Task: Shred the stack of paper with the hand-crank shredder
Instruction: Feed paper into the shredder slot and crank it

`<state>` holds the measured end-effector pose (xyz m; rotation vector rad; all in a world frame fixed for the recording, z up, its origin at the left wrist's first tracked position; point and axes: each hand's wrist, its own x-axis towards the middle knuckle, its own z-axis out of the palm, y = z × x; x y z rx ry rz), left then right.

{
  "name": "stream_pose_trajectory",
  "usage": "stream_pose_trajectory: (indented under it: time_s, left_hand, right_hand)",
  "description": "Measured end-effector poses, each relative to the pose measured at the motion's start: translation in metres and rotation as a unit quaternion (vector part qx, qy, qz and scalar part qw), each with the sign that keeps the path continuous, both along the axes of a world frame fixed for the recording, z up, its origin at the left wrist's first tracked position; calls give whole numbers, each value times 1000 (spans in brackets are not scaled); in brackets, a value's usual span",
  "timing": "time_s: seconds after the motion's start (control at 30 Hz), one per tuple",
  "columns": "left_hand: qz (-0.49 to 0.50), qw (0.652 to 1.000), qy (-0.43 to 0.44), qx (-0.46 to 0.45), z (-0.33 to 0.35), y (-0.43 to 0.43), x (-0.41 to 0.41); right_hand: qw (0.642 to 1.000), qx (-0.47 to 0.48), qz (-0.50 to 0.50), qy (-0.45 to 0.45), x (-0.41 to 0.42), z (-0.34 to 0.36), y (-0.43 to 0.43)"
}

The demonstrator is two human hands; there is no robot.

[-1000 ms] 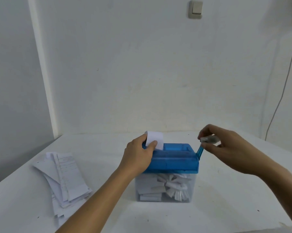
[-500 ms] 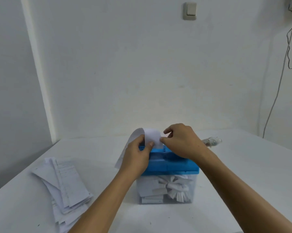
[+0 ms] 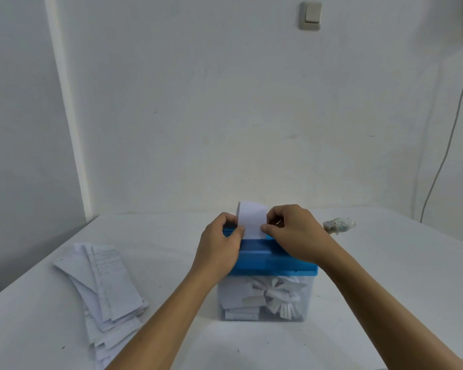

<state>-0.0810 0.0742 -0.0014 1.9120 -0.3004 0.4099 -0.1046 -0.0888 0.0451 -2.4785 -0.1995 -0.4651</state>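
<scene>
Paper sheet (image 3: 251, 220) stands in shredder (image 3: 265, 259); left fingers (image 3: 238, 231) and right fingers (image 3: 266, 228) pinch its edges.

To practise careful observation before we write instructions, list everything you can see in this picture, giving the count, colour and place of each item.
paper strip: one, white, upright at the slot on top of the shredder
shredder lid: one, blue, on the bin
bin: one, clear, on the table
shreds: many, white, inside the bin
crank handle: one, greyish, right of the lid
paper stack: one, white, on the table at left
table: one, white
light switch: one, off-white, high on the wall
cable: one, grey, down the wall at right
left hand: pinches the strip's left edge
right hand: pinches the strip's right edge
</scene>
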Motion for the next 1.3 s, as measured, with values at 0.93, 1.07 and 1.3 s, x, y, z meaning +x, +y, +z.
stream_pose_trajectory:
  time_s: [0.93, 1.07, 1.3]
  left_hand:
    - [-6, 997, -24, 72, 1, 1, -1]
    - [-16, 996, -30, 86, 2, 3, -1]
    - [-28, 995, -24, 94, 4, 5, -1]
  right_hand:
    - [995, -85, -25, -36, -2, -3, 2]
    - [991, -109, -63, -40, -7, -5, 0]
    - [991, -105, -81, -33, -7, -9, 3]
